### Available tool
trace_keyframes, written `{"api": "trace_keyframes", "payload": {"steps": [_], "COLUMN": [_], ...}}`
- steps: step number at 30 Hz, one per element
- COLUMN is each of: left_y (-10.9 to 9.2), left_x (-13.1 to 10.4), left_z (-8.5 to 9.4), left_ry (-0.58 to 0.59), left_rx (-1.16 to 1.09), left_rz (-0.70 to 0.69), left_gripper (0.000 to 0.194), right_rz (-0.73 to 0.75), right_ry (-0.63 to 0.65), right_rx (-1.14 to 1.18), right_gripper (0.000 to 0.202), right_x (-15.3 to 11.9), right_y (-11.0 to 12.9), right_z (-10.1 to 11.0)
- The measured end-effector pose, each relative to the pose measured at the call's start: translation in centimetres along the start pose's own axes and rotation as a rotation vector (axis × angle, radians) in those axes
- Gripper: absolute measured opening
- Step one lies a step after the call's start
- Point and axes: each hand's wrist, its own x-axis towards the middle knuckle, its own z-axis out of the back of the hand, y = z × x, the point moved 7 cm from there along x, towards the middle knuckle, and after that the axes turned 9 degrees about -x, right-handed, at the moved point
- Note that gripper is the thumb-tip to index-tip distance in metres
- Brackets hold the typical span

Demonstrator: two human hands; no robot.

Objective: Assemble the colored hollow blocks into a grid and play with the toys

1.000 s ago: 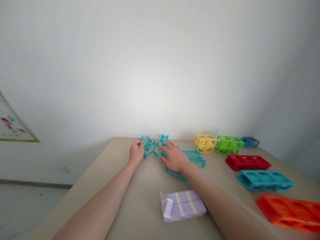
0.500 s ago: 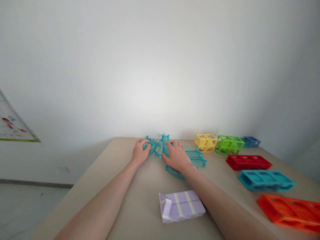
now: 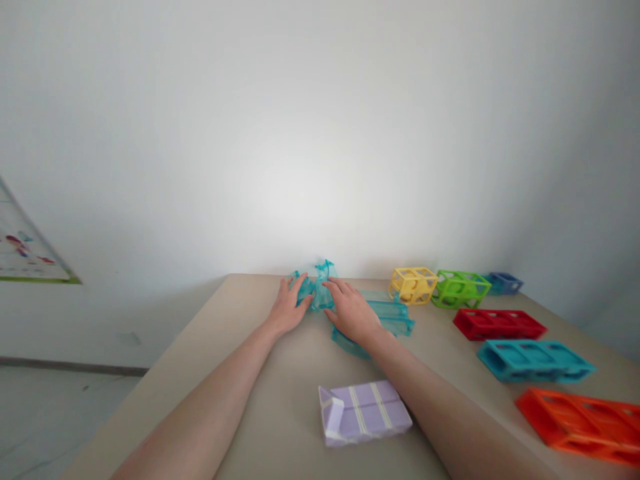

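At the far part of the table, my left hand (image 3: 287, 308) curls its fingers around a small translucent teal plastic piece (image 3: 305, 288). My right hand (image 3: 353, 313) has its thumb and fingers closed on the near right side of a teal track piece (image 3: 324, 283), whose far end stands tilted up. The two pieces meet or overlap between the hands; whether they are joined I cannot tell. Beside and partly beneath my right hand lie straight teal track pieces (image 3: 393, 310) and a curved teal piece (image 3: 349, 345).
A purple striped box (image 3: 367, 413) lies near my right forearm. To the right stand yellow (image 3: 413, 287), green (image 3: 460, 289) and blue (image 3: 506, 283) open-frame blocks. Red (image 3: 500, 325), teal (image 3: 535, 360) and orange (image 3: 583, 423) long blocks lie nearer. A wall (image 3: 310, 167) rises behind the table.
The track piece in my right hand has tilted up at its far end. The small piece in my left hand has come closer to it, and my left fingers have shifted their hold.
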Motion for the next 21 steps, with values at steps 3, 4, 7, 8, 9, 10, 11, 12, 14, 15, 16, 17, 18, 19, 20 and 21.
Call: {"api": "trace_keyframes", "payload": {"steps": [3, 4, 7, 8, 9, 10, 11, 12, 14, 15, 16, 17, 18, 19, 20, 21], "left_y": [-0.4, -0.6, -1.3, -1.5, -1.6, -1.7, -1.7, -1.7, -1.8, -1.9, -1.9, -2.0, -2.0, -1.9, -1.8, -1.8], "left_x": [-0.2, -0.3, -0.6, -0.7, -0.7, -0.7, -0.7, -0.6, -0.4, -0.3, -0.2, -0.2, -0.1, -0.1, 0.0, 0.0], "left_z": [-0.3, -0.3, -0.6, -0.7, -0.8, -0.9, -0.9, -0.8, -0.7, -0.7, -0.6, -0.5, -0.4, -0.2, 0.0, 0.1], "left_ry": [0.076, 0.1, 0.175, 0.192, 0.205, 0.209, 0.204, 0.195, 0.174, 0.166, 0.159, 0.148, 0.134, 0.112, 0.089, 0.066], "left_rx": [0.014, 0.017, 0.035, 0.045, 0.052, 0.055, 0.053, 0.045, 0.019, 0.004, -0.014, -0.032, -0.048, -0.061, -0.07, -0.075], "left_rz": [0.031, 0.038, 0.016, -0.001, -0.021, -0.039, -0.056, -0.071, -0.101, -0.115, -0.124, -0.126, -0.119, -0.106, -0.091, -0.079], "left_gripper": [0.054, 0.054, 0.058, 0.061, 0.064, 0.067, 0.067, 0.067, 0.063, 0.061, 0.059, 0.057, 0.054, 0.049, 0.045, 0.04], "right_rz": [0.026, 0.033, 0.057, 0.064, 0.069, 0.074, 0.079, 0.083, 0.095, 0.099, 0.1, 0.099, 0.097, 0.094, 0.091, 0.086], "right_ry": [-0.004, -0.005, -0.005, -0.005, -0.005, -0.003, 0.001, 0.006, 0.02, 0.029, 0.038, 0.049, 0.062, 0.075, 0.088, 0.1], "right_rx": [0.003, 0.003, -0.004, -0.009, -0.015, -0.022, -0.029, -0.034, -0.042, -0.044, -0.045, -0.044, -0.044, -0.044, -0.043, -0.042], "right_gripper": [0.061, 0.063, 0.067, 0.068, 0.069, 0.069, 0.068, 0.066, 0.063, 0.061, 0.058, 0.055, 0.051, 0.047, 0.043, 0.041], "right_x": [0.1, 0.1, 0.0, 0.0, 0.0, 0.0, 0.0, 0.0, 0.0, 0.0, 0.0, 0.0, 0.0, 0.0, 0.0, 0.0], "right_y": [0.1, 0.2, 0.3, 0.4, 0.4, 0.4, 0.4, 0.5, 0.6, 0.7, 0.7, 0.7, 0.7, 0.7, 0.7, 0.7], "right_z": [-0.1, -0.2, -0.2, -0.2, -0.2, -0.2, -0.2, -0.2, -0.2, -0.2, -0.2, -0.3, -0.4, -0.4, -0.5, -0.6]}}
